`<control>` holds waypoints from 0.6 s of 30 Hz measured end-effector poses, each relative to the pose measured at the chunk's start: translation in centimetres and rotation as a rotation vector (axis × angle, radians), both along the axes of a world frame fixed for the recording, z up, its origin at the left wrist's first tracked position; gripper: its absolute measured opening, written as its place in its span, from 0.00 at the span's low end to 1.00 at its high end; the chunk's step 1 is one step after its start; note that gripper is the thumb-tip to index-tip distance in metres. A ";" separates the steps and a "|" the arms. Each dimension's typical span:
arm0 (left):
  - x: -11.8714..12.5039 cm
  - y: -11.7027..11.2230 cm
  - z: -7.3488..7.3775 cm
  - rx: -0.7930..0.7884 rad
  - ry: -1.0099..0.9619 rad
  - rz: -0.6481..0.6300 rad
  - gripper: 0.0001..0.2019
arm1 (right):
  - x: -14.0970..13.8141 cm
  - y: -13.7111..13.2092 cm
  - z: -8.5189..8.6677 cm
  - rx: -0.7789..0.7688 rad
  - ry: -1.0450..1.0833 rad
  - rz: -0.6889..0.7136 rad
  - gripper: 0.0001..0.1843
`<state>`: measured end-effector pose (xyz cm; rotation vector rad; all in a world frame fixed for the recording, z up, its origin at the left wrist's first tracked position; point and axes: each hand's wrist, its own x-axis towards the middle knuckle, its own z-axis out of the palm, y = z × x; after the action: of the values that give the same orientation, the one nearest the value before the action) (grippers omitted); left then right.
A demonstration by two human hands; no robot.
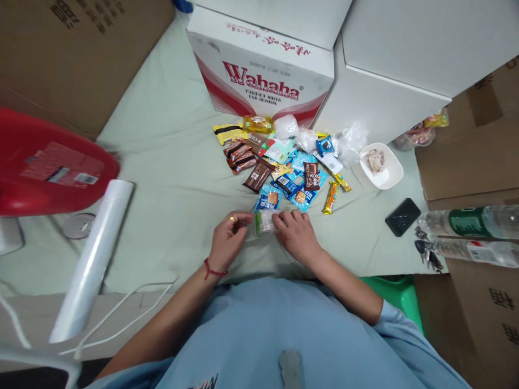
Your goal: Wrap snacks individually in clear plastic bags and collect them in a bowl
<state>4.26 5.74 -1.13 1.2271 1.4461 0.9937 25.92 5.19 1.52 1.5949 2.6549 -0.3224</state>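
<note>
A small clear packet (pixel 266 222) with whitish contents and a green end lies between my hands, close to the near edge of the cloth-covered table. My left hand (pixel 230 237), with a ring and a red cord bracelet, has its thumb and fingers curled at the packet's green end. On the other end, the bent fingers of my right hand (pixel 298 235) grip the packet. Just beyond are blue snack packets (pixel 268 198), a brown wrapped bar (pixel 258 174), a cocoa packet (pixel 312 176) and a thin yellow-orange wrapped stick (pixel 331 198).
A Wahaha water carton (pixel 263 75) and white boxes (pixel 389 97) stand behind the snacks. To the right are a white bowl (pixel 393 174), a black phone (pixel 403 217), keys (pixel 427 251) and plastic bottles (pixel 470 222). A plastic film roll (pixel 95 254) and red container (pixel 52 167) occupy the left.
</note>
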 end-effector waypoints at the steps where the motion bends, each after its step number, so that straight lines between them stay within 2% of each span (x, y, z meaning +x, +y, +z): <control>1: 0.1 -0.1 -0.1 -0.030 -0.006 0.019 0.13 | 0.1 0.3 0.1 -0.008 0.017 0.002 0.21; 5: -0.1 -1.0 0.1 -0.140 -0.084 0.097 0.14 | 1.6 1.8 0.4 -0.068 0.236 -0.056 0.17; 7: 0.1 -1.5 0.5 -0.197 -0.161 0.127 0.17 | 2.8 2.4 0.6 -0.112 0.460 -0.125 0.15; 10: 1.2 -2.1 1.6 -0.304 -0.373 0.094 0.29 | 4.0 2.8 0.9 -0.255 0.826 -0.207 0.20; 12: 2.5 -2.0 2.2 -0.381 -0.534 0.016 0.36 | 4.0 2.4 0.7 -0.423 1.009 -0.222 0.23; 15: 4.7 -1.4 2.4 -0.416 -0.619 -0.024 0.38 | 2.9 0.9 -0.3 -0.672 1.183 -0.256 0.26; 16: 5.4 -1.1 2.4 -0.408 -0.604 -0.007 0.37 | 2.4 0.2 -0.8 -0.708 1.217 -0.290 0.27; 18: 6.5 -0.5 2.1 -0.383 -0.538 0.024 0.36 | 1.7 -1.1 -1.8 -0.670 1.245 -0.385 0.31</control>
<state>10.78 5.26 1.00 0.6040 1.1503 0.9180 27.63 4.10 -0.32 1.8984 2.1121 -2.5647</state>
